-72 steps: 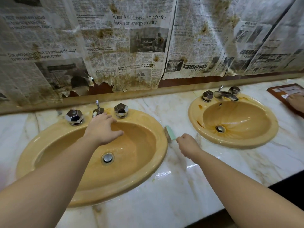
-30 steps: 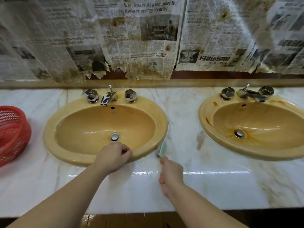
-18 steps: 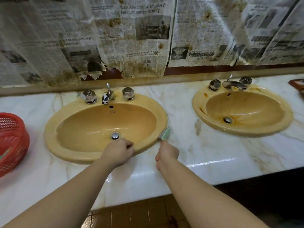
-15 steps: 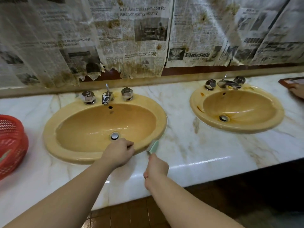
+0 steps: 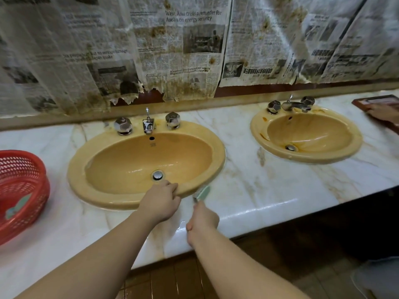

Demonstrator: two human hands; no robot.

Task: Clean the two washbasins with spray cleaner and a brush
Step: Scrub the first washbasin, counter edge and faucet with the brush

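Two yellow washbasins are set in a white marble counter (image 5: 269,190). The left washbasin (image 5: 90,190) has a chrome tap and two knobs at its back. Brown stains mark the rim of the right washbasin (image 5: 349,152). My left hand (image 5: 160,201) grips the near rim of the left washbasin, fingers curled over the edge. My right hand (image 5: 203,220) holds a pale green brush (image 5: 201,193), its head lying against the near right rim of the left washbasin. No spray cleaner is in view.
A red plastic basket (image 5: 23,190) stands on the counter at the far left. Stained newspaper (image 5: 172,50) covers the wall behind. At the far right another person's hand (image 5: 382,112) rests on a brown framed board (image 5: 375,101). The counter's front edge runs below my wrists.
My right hand slid the brush leftward along the near right rim of the left washbasin, closer to my left hand. My left hand kept its grip on the rim.
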